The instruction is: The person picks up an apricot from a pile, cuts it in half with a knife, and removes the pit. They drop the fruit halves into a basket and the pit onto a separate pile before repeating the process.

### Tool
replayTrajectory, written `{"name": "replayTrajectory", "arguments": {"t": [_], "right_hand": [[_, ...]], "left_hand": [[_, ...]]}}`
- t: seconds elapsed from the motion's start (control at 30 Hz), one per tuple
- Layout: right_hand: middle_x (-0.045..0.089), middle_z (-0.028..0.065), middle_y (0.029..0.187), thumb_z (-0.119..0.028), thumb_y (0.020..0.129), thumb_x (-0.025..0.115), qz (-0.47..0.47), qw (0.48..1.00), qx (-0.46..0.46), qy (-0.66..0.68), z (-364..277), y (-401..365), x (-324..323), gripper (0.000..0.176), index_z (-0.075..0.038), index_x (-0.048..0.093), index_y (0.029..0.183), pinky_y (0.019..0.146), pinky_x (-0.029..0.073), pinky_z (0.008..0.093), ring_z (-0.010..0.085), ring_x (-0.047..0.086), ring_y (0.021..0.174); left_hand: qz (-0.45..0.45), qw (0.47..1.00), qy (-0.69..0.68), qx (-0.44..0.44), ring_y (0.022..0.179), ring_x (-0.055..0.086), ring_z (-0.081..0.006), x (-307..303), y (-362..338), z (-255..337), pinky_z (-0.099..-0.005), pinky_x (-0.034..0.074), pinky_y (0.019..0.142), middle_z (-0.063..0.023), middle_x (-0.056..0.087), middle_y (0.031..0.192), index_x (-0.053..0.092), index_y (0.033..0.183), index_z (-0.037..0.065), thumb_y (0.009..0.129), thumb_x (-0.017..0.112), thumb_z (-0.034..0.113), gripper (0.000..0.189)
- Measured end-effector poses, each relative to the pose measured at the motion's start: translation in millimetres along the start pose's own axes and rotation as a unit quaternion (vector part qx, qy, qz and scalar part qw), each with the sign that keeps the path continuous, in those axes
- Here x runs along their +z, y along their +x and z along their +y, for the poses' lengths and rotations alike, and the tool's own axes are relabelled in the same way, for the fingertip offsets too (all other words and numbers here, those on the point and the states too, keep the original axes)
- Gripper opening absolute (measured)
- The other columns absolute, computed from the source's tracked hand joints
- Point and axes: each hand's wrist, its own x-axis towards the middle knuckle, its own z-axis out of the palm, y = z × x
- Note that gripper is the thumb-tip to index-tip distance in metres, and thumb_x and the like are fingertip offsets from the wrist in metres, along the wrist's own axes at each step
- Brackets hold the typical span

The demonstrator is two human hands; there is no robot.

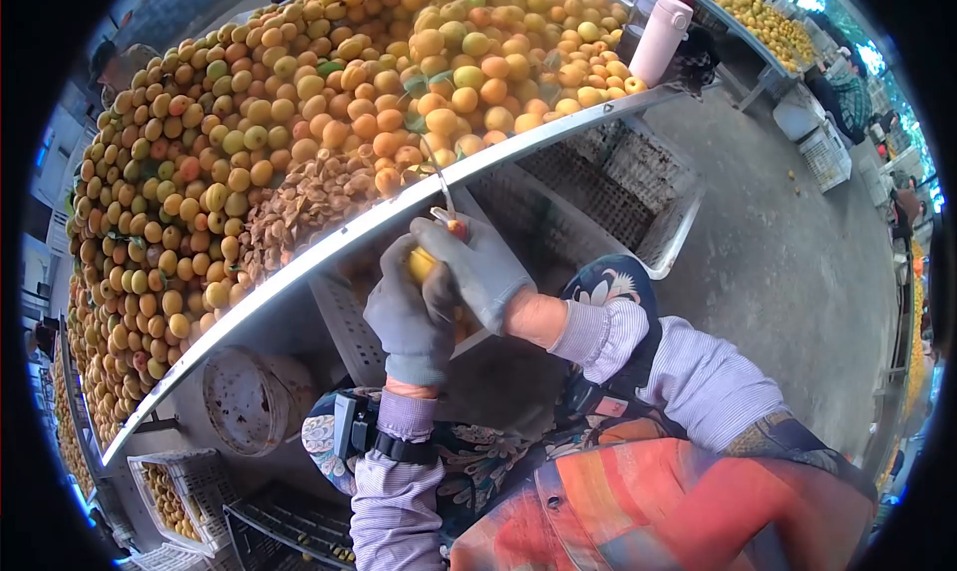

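My left hand [407,307], in a grey glove, is closed around a yellow apricot [422,263] just below the table's metal edge. Pressed up beside it, my right hand [483,267] wears the same kind of glove and grips a small knife [445,187]. Its thin blade points up over the table edge, and a red bit shows by the fingers. Most of the handle is hidden. Beyond the hands, a heap of apricots [329,103] covers the table, with a mound of brown pits [309,210] near the edge.
A white crate [344,322] sits under the hands, and another stained crate [678,227] stands to the right. Lower left are a dirty bucket [244,402] and a crate of apricots [204,491]. A pink bottle [661,39] stands at the table's right corner.
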Motion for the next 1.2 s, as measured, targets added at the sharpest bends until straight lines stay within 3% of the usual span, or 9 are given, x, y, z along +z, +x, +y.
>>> {"name": "replayTrajectory", "arguments": {"t": [0.17, 0.43, 0.53, 0.7, 0.8, 0.93, 1.03, 1.1, 1.2], "right_hand": [[0.055, -0.0039, 0.069, -0.022, 0.088, 0.058, 0.045, 0.996, 0.005, -0.08, 13, 13, 7, 0.021, -0.003, 0.061, 0.079, 0.06, 0.041, 0.0217, 0.0031, 0.049, 0.065], [0.056, -0.0011, 0.065, -0.027, 0.089, 0.06, 0.07, 0.981, -0.021, -0.179, 37, 26, 2, 0.028, -0.001, 0.061, 0.079, 0.064, 0.044, 0.026, 0.0052, 0.049, 0.066], [0.059, 0.0156, 0.066, -0.033, 0.088, 0.057, 0.075, 0.954, -0.063, -0.282, 36, 24, 2, 0.035, -0.003, 0.056, 0.071, 0.066, 0.046, 0.0391, 0.0292, 0.059, 0.064], [0.062, 0.0212, 0.073, -0.036, 0.086, 0.057, 0.076, 0.931, -0.091, -0.345, 39, 22, -2, 0.036, -0.002, 0.059, 0.073, 0.07, 0.047, 0.0442, 0.0382, 0.062, 0.077], [0.06, 0.0092, 0.071, -0.035, 0.087, 0.06, 0.057, 0.961, -0.057, -0.264, 42, 26, -3, 0.035, 0.0, 0.061, 0.082, 0.069, 0.046, 0.0316, 0.0152, 0.056, 0.068], [0.06, 0.0074, 0.071, -0.037, 0.086, 0.061, 0.019, 0.99, -0.03, -0.138, 42, 23, 0, 0.037, 0.0, 0.061, 0.082, 0.07, 0.046, 0.0301, 0.0125, 0.054, 0.069], [0.061, 0.0115, 0.071, -0.038, 0.086, 0.061, 0.06, 0.958, -0.064, -0.272, 37, 21, 1, 0.037, -0.001, 0.062, 0.081, 0.069, 0.047, 0.0325, 0.0192, 0.059, 0.068], [0.063, 0.0181, 0.072, -0.038, 0.084, 0.058, 0.058, 0.923, -0.112, -0.364, 38, 25, 2, 0.037, -0.003, 0.06, 0.073, 0.071, 0.05, 0.0399, 0.0345, 0.063, 0.073], [0.061, 0.0194, 0.074, -0.038, 0.086, 0.058, 0.028, 0.901, -0.143, -0.409, 37, 26, -1, 0.036, -0.003, 0.06, 0.077, 0.069, 0.049, 0.0399, 0.0367, 0.061, 0.073]], "left_hand": [[0.048, 0.977, -0.175, -0.111, 0.079, 0.066, -0.0346, 18, -3, -12, -0.0392, 0.051, 0.069, -0.0196, 0.065, 0.088, 0.053, 0.107, 0.005, 0.096, 0.047, 0.044, 0.041], [0.052, 0.908, -0.332, -0.252, 0.085, 0.052, -0.0137, 38, -10, -51, -0.0276, 0.044, 0.08, -0.0091, 0.059, 0.093, 0.054, 0.1, -0.001, 0.102, 0.039, 0.032, 0.036], [0.052, 0.874, -0.362, -0.32, 0.088, 0.054, -0.0132, 39, -13, -51, -0.0283, 0.045, 0.08, -0.0077, 0.06, 0.099, 0.056, 0.106, -0.003, 0.102, 0.036, 0.039, 0.047], [0.029, 0.82, -0.422, -0.386, 0.089, 0.055, -0.0131, 25, -10, -23, -0.0273, 0.046, 0.079, -0.007, 0.062, 0.099, 0.057, 0.106, -0.004, 0.102, 0.036, 0.043, 0.052], [-0.024, 0.941, -0.219, -0.256, 0.087, 0.057, -0.0141, 21, -11, -44, -0.0267, 0.046, 0.077, -0.0074, 0.061, 0.098, 0.057, 0.106, -0.002, 0.102, 0.037, 0.039, 0.046], [0.004, 0.972, -0.189, -0.139, 0.087, 0.056, -0.0135, 23, -9, -39, -0.0272, 0.046, 0.077, -0.0074, 0.061, 0.099, 0.057, 0.106, -0.001, 0.102, 0.037, 0.037, 0.043], [-0.027, 0.982, -0.115, -0.146, 0.088, 0.056, -0.0137, 24, -6, -29, -0.0274, 0.046, 0.08, -0.0063, 0.061, 0.098, 0.058, 0.107, 0.001, 0.102, 0.038, 0.038, 0.043], [0.023, 0.85, -0.402, -0.34, 0.092, 0.057, -0.0136, 30, -4, -42, -0.0269, 0.046, 0.083, -0.0055, 0.06, 0.1, 0.057, 0.11, 0.003, 0.101, 0.039, 0.04, 0.042], [0.019, 0.711, -0.554, -0.433, 0.099, 0.057, -0.0156, 25, -1, -33, -0.0296, 0.047, 0.088, -0.004, 0.059, 0.109, 0.055, 0.116, 0.009, 0.099, 0.043, 0.043, 0.04]]}}
